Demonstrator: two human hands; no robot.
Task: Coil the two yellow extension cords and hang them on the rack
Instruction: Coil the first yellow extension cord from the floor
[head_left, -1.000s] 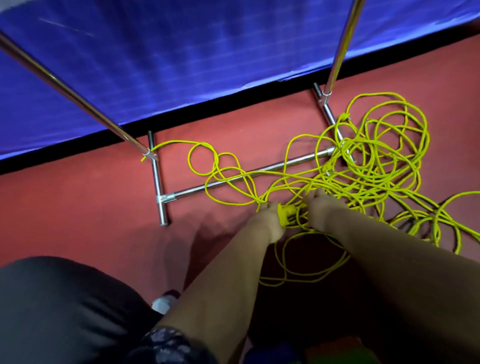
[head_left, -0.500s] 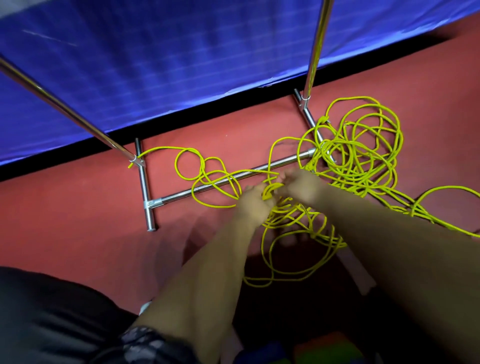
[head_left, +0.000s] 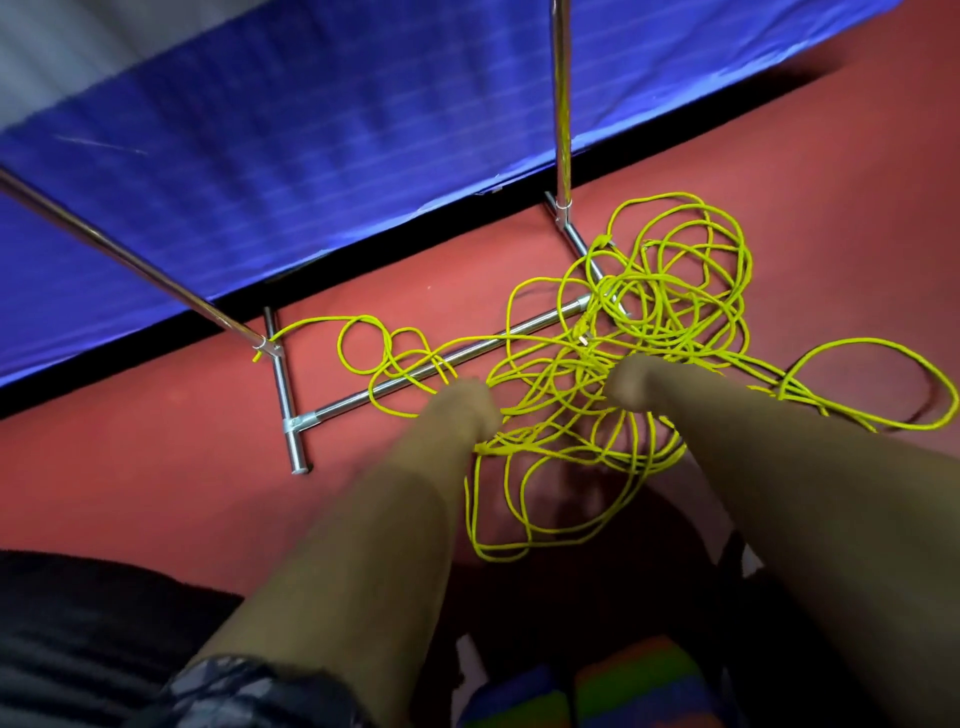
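Observation:
Two yellow extension cords (head_left: 680, 291) lie tangled on the red floor, draped over the base bar of the chrome rack (head_left: 415, 371). One strand runs left to the rack's left foot joint (head_left: 270, 345). A wide loop (head_left: 883, 345) spreads out to the right. My left hand (head_left: 462, 410) is curled in the tangle's left side, with strands leaving under its fingers. My right hand (head_left: 631, 387) is curled in the middle of the tangle. Both hands are blurred, and their fingertips are hidden among the strands.
The rack's two chrome uprights (head_left: 561, 104) (head_left: 104, 244) rise from the base. A blue sheet (head_left: 311, 156) hangs right behind it. My dark-clothed knee (head_left: 78, 649) fills the bottom left, and a multicoloured object (head_left: 623, 686) lies at the bottom edge.
My hands were together at one spot in the cords; they have drawn apart, left hand leftward and right hand rightward, spreading strands between them. The view has shifted slightly left.

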